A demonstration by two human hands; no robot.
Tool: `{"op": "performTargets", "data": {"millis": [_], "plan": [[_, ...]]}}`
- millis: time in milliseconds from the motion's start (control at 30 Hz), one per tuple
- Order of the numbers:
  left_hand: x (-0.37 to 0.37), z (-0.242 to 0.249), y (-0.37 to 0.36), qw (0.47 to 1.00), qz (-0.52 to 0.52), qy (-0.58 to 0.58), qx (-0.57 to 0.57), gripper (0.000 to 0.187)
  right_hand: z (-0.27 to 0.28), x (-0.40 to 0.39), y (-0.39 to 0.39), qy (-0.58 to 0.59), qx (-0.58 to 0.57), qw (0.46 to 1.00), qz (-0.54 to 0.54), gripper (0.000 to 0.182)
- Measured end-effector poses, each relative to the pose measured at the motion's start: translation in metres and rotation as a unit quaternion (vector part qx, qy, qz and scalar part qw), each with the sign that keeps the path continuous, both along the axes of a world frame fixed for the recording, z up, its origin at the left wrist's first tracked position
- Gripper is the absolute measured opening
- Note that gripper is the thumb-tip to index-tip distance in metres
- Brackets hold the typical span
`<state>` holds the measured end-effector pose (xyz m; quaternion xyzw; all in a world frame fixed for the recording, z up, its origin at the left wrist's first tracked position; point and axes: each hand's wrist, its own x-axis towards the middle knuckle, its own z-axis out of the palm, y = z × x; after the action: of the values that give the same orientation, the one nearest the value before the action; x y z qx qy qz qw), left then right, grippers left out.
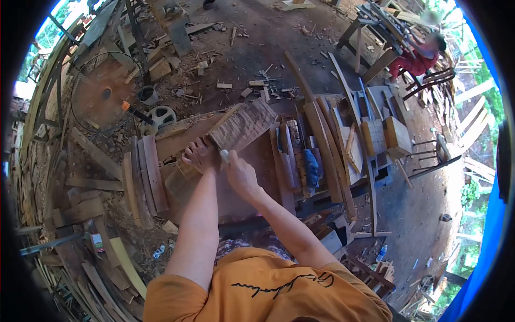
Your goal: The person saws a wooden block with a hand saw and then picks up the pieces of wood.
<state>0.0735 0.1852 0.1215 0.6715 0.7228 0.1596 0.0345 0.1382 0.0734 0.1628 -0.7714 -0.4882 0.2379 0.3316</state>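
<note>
Two bare hands are busy over a rough, streaky wood block (245, 124) in the head view, which lies slanted across the counter (244, 196), its far end pointing up and to the right. The left hand (200, 154) is partly open, fingers bent and a bit spread, resting on wood at the block's near-left end. Can't tell if it's really gripping or just pressing down. The right hand (242, 174) is closed around a small pale-ended tool (224, 155) right beside the left one, and most of that tool is hidden, so no clue what kind it is.

Loads of lumber around, btw. Some curved strips (151, 174) stand side by side at the left end of the counter, and a bunch of long boards (323, 153) sits to the right, with a crumpled blue cloth (311, 169) in among the pieces. Past the counter's far-left edge there's a spoked wheel (159, 119), and the dirt floor (252, 40) has offcuts all over it. Up in the top right, well apart, a person in red (416, 61) sits by another work table (374, 32).
</note>
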Motion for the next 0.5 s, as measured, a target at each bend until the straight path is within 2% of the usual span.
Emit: {"op": "performTargets", "data": {"millis": [100,233,300,367,500], "plan": [[0.001,-0.008,0.005,1.0,0.006,-0.002,0.026,0.035,0.016,-0.001,-0.034,0.007,-0.003,1.0,-0.013,0.02],[-0.005,-0.016,0.005,1.0,-0.001,0.02,0.014,0.036,0.056,0.008,-0.127,-0.013,-0.053,0.999,0.005,0.024],[-0.005,-0.016,0.007,0.999,-0.013,0.036,0.008,0.036,0.072,0.01,-0.15,-0.022,-0.074,0.997,0.009,0.023],[-0.006,-0.018,0.01,0.997,-0.037,0.062,-0.006,0.036,0.075,0.011,-0.144,-0.032,-0.098,0.995,0.011,0.023],[-0.008,-0.026,0.01,0.996,-0.041,0.08,0.006,0.037,0.041,0.007,-0.049,-0.035,-0.02,0.999,-0.001,0.022]]}}
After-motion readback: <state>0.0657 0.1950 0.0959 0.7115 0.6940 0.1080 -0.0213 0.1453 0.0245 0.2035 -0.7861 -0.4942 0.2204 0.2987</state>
